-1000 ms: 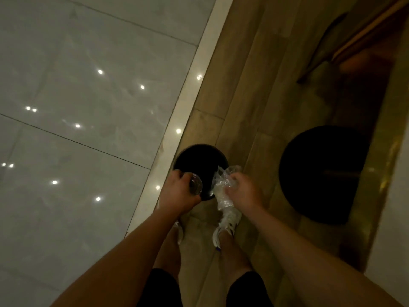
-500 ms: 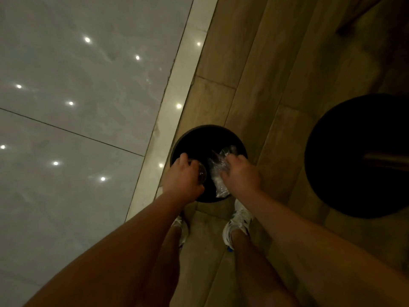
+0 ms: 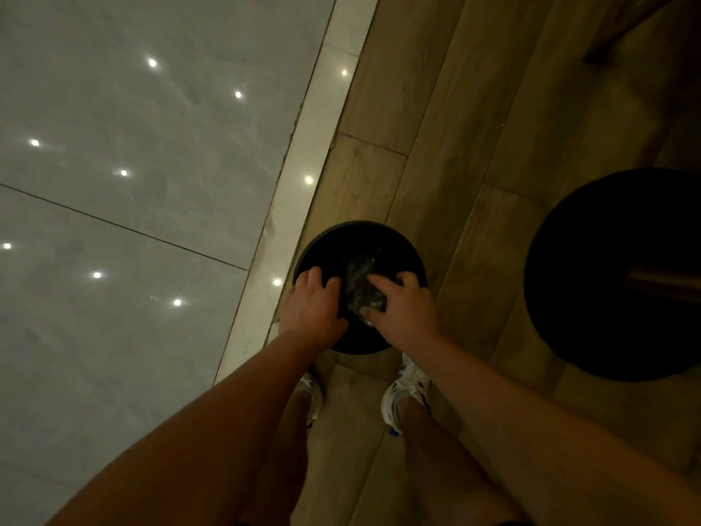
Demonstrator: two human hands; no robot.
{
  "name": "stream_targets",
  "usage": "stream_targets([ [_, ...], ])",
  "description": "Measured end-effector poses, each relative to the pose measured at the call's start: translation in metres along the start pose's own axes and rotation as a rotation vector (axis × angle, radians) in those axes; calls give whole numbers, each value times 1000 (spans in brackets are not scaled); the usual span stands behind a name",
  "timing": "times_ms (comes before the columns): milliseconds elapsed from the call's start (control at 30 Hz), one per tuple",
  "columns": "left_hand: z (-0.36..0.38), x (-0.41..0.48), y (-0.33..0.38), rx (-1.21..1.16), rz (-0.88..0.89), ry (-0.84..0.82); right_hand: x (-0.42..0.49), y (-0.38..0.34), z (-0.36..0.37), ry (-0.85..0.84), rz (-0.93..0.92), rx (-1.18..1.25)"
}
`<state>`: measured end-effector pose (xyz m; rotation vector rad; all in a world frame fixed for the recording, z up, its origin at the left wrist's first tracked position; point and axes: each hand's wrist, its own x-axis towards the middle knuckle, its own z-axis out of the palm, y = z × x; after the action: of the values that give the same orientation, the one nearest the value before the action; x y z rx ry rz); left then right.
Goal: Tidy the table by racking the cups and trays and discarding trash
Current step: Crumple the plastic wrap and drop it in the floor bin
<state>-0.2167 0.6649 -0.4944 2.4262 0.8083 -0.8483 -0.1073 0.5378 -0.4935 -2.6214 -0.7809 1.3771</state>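
Both hands have let go since a moment ago: left hand (image 3: 311, 311) and right hand (image 3: 403, 315) hang released over the black bin (image 3: 356, 230), the crumpled plastic (image 3: 360, 277) inside it. Best to check that nothing clings before withdrawing.

Left hand (image 3: 311, 312), right hand (image 3: 405, 312): fingers loose

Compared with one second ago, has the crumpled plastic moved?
Yes. The crumpled plastic went from the right hand, over the near rim of the bin, down inside it.
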Motion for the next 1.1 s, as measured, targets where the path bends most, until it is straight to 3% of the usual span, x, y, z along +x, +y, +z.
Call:
stream_targets([
  [333,-55,-42,20,20,2,-99,-50,-11,-40,-44,45,127],
  [667,-157,-185,60,-47,-17,-69,-196,-24,-133,-76,78,243],
  [933,-202,-283,92,-51,95,-14,-323,-21,-187,77,-29,215],
  [1100,-201,-322,95,34,263,-80,-396,-19,-167,207,102,313],
])
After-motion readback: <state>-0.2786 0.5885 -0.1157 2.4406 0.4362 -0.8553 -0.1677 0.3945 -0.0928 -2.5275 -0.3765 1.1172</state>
